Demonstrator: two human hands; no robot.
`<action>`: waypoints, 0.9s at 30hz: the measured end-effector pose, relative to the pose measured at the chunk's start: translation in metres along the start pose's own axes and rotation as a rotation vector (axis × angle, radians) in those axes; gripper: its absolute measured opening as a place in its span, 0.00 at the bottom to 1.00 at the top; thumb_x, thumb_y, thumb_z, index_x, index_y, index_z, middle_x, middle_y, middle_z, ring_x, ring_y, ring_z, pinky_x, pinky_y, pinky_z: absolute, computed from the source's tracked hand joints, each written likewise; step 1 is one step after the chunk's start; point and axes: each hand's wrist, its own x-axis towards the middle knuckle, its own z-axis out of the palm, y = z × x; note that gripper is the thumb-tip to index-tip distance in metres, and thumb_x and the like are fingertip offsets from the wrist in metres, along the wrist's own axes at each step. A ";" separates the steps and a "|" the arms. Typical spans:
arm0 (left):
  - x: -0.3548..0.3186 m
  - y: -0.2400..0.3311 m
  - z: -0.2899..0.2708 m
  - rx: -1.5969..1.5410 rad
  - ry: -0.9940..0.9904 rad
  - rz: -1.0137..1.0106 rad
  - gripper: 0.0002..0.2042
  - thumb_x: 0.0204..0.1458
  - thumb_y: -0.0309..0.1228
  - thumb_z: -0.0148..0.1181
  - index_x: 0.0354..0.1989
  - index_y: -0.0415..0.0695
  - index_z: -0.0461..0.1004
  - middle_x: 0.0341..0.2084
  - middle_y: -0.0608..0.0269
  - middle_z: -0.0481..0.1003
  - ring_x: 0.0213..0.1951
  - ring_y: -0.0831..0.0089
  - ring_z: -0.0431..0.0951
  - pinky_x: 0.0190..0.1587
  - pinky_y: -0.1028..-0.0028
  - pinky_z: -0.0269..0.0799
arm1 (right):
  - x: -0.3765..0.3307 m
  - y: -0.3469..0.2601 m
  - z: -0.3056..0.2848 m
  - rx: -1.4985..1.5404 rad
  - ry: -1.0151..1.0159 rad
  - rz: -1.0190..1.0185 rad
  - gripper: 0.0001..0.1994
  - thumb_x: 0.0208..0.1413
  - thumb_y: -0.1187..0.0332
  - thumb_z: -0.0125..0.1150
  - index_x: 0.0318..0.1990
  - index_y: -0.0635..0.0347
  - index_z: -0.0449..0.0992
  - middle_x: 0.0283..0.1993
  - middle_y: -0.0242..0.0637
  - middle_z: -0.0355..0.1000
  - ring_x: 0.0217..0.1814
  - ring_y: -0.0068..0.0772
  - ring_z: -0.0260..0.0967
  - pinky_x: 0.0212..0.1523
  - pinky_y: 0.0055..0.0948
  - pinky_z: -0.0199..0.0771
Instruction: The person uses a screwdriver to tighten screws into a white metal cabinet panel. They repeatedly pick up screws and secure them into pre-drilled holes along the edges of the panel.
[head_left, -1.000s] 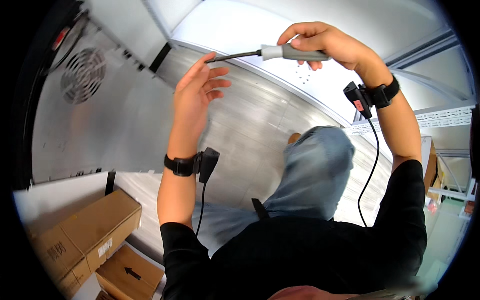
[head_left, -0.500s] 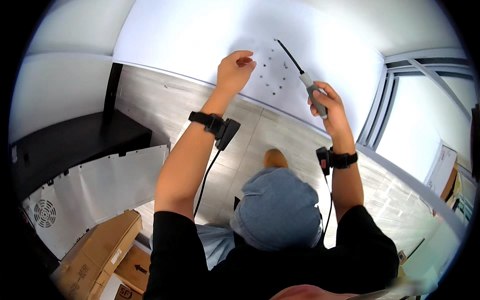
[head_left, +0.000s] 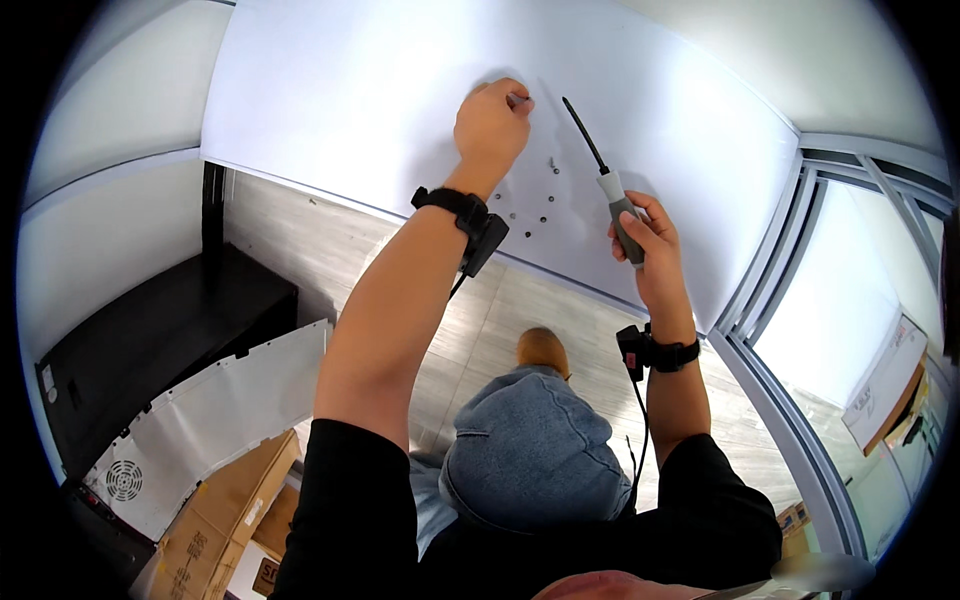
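Loose screws point(head_left: 543, 219) lie along the table's point(head_left: 360, 90) near edge, work apparently unfinished, your right hand's point(head_left: 658, 250) fingers clamped on a screwdriver point(head_left: 612, 188), your left hand's point(head_left: 490, 128) pinched together, contents unclear.

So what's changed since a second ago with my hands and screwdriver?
Your left hand has come away from the tip of the grey-handled, black-shafted screwdriver and is now over the white tabletop, curled in; whether it holds anything is unclear. The screwdriver has swung from pointing left to pointing mostly forward. Your right hand still grips it, and small dark screws still lie on the tabletop.
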 end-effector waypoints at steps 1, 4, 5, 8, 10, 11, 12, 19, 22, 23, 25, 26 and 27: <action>-0.001 0.003 -0.001 0.017 0.015 0.018 0.07 0.48 0.28 0.60 0.34 0.42 0.77 0.26 0.64 0.74 0.27 0.75 0.75 0.29 0.75 0.70 | 0.001 0.000 0.001 -0.012 -0.011 -0.005 0.15 0.54 0.68 0.57 0.49 0.59 0.70 0.28 0.34 0.69 0.24 0.22 0.63 0.25 0.21 0.62; -0.006 0.004 -0.008 -0.136 0.008 0.013 0.05 0.50 0.28 0.59 0.32 0.41 0.76 0.27 0.64 0.75 0.27 0.73 0.76 0.30 0.76 0.71 | 0.001 -0.001 0.007 -0.067 -0.047 -0.024 0.15 0.54 0.68 0.56 0.50 0.59 0.70 0.28 0.34 0.68 0.24 0.22 0.63 0.26 0.21 0.62; -0.009 0.001 -0.013 -0.322 -0.028 -0.027 0.05 0.51 0.29 0.58 0.33 0.41 0.75 0.28 0.64 0.75 0.28 0.73 0.76 0.31 0.76 0.71 | 0.000 -0.001 0.011 -0.098 -0.061 -0.032 0.15 0.54 0.68 0.55 0.50 0.59 0.69 0.28 0.34 0.68 0.24 0.22 0.63 0.26 0.21 0.62; -0.029 -0.009 -0.050 -0.966 -0.139 -0.296 0.05 0.53 0.29 0.55 0.35 0.40 0.72 0.30 0.62 0.76 0.33 0.69 0.78 0.34 0.75 0.73 | -0.005 -0.008 0.028 -0.210 -0.135 -0.038 0.15 0.54 0.69 0.55 0.50 0.59 0.70 0.28 0.34 0.69 0.23 0.21 0.62 0.25 0.20 0.61; -0.052 -0.020 -0.081 -1.313 -0.147 -0.428 0.05 0.54 0.29 0.54 0.35 0.41 0.70 0.31 0.60 0.77 0.35 0.67 0.78 0.36 0.74 0.75 | -0.013 -0.019 0.050 -0.289 -0.199 -0.036 0.15 0.53 0.70 0.56 0.49 0.59 0.70 0.28 0.33 0.68 0.22 0.20 0.62 0.24 0.20 0.60; -0.064 -0.028 -0.096 -1.429 -0.126 -0.453 0.05 0.54 0.28 0.53 0.35 0.41 0.69 0.31 0.58 0.77 0.36 0.66 0.79 0.37 0.73 0.75 | -0.018 -0.024 0.063 -0.325 -0.227 -0.031 0.15 0.53 0.70 0.57 0.49 0.59 0.71 0.28 0.32 0.68 0.22 0.19 0.61 0.24 0.19 0.60; -0.077 -0.037 -0.114 -1.550 -0.096 -0.463 0.04 0.55 0.28 0.52 0.36 0.42 0.68 0.32 0.57 0.77 0.36 0.65 0.79 0.38 0.73 0.76 | -0.024 -0.028 0.078 -0.366 -0.262 -0.034 0.15 0.52 0.70 0.58 0.48 0.59 0.71 0.28 0.32 0.68 0.21 0.19 0.61 0.23 0.19 0.60; -0.190 -0.115 -0.229 -1.820 0.183 -0.328 0.03 0.56 0.26 0.50 0.32 0.43 0.70 0.29 0.56 0.78 0.33 0.65 0.79 0.38 0.72 0.76 | -0.080 -0.033 0.195 -0.718 -0.617 -0.154 0.15 0.50 0.73 0.60 0.48 0.59 0.72 0.28 0.28 0.68 0.20 0.14 0.59 0.21 0.15 0.60; -0.249 -0.148 -0.274 -1.861 0.293 -0.217 0.04 0.55 0.26 0.51 0.32 0.42 0.71 0.31 0.55 0.77 0.34 0.66 0.79 0.38 0.72 0.76 | -0.124 -0.027 0.254 -0.852 -0.738 -0.239 0.14 0.50 0.74 0.60 0.47 0.59 0.72 0.26 0.27 0.67 0.21 0.13 0.59 0.21 0.15 0.60; -0.269 -0.156 -0.288 -1.868 0.332 -0.185 0.04 0.56 0.26 0.51 0.32 0.42 0.71 0.31 0.55 0.77 0.34 0.66 0.79 0.38 0.73 0.76 | -0.139 -0.025 0.272 -0.892 -0.780 -0.266 0.14 0.50 0.74 0.60 0.47 0.59 0.73 0.26 0.27 0.67 0.21 0.13 0.58 0.21 0.15 0.60; -0.311 -0.176 -0.314 -1.894 0.379 -0.119 0.03 0.56 0.26 0.50 0.32 0.42 0.70 0.32 0.54 0.77 0.35 0.65 0.79 0.39 0.73 0.76 | -0.174 -0.020 0.306 -0.962 -0.849 -0.291 0.13 0.50 0.75 0.59 0.46 0.59 0.73 0.25 0.25 0.66 0.21 0.13 0.58 0.21 0.15 0.60; -0.330 -0.184 -0.326 -1.899 0.409 -0.088 0.03 0.56 0.26 0.50 0.33 0.41 0.70 0.33 0.54 0.77 0.35 0.65 0.79 0.39 0.73 0.76 | -0.191 -0.019 0.323 -1.009 -0.877 -0.304 0.13 0.50 0.75 0.59 0.45 0.59 0.73 0.25 0.25 0.66 0.21 0.13 0.58 0.21 0.15 0.60; -0.351 -0.194 -0.336 -1.908 0.432 -0.066 0.03 0.56 0.26 0.50 0.33 0.41 0.70 0.33 0.54 0.76 0.36 0.65 0.79 0.40 0.72 0.76 | -0.210 -0.016 0.341 -1.058 -0.896 -0.310 0.13 0.50 0.75 0.59 0.45 0.58 0.73 0.25 0.25 0.66 0.21 0.13 0.58 0.20 0.15 0.59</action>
